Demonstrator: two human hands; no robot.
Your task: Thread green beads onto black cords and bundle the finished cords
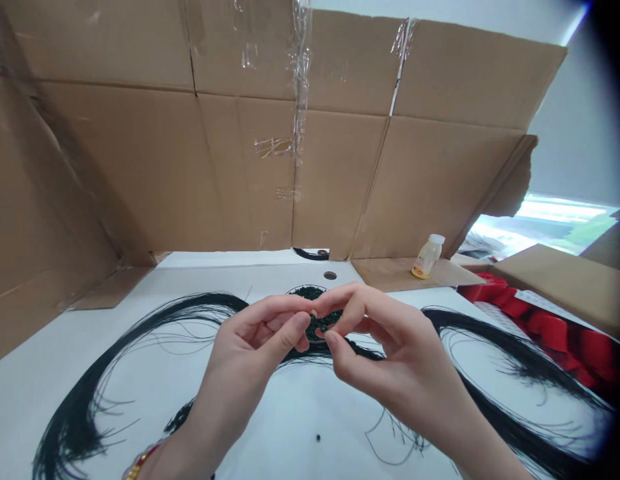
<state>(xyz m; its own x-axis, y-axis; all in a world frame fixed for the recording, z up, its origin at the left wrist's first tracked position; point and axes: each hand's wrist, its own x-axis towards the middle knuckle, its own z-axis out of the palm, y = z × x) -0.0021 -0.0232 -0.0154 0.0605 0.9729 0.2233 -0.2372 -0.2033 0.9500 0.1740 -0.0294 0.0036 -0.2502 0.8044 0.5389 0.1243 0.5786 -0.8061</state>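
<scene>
My left hand [260, 340] is closed in a pinch, thumb against forefinger, with a tiny dark piece showing at the fingertips. Right beside it my right hand [385, 337] also pinches, its forefinger touching the left fingertips; what it holds is too small to make out. Behind both hands, partly hidden, stands a round dish heaped with small dark green-black pieces [309, 292]. A thick bundle of thin black strands [155, 327] curves across the table on the left. Another bundle of black strands [510, 353] lies on the right.
One small black piece [319, 438] lies on the white table [285, 427] near me. Loose thin strands [390, 433] are under my right forearm. Cardboard walls [240, 167] rise behind. A small bottle [429, 257] stands back right, near a box with red items [550, 333].
</scene>
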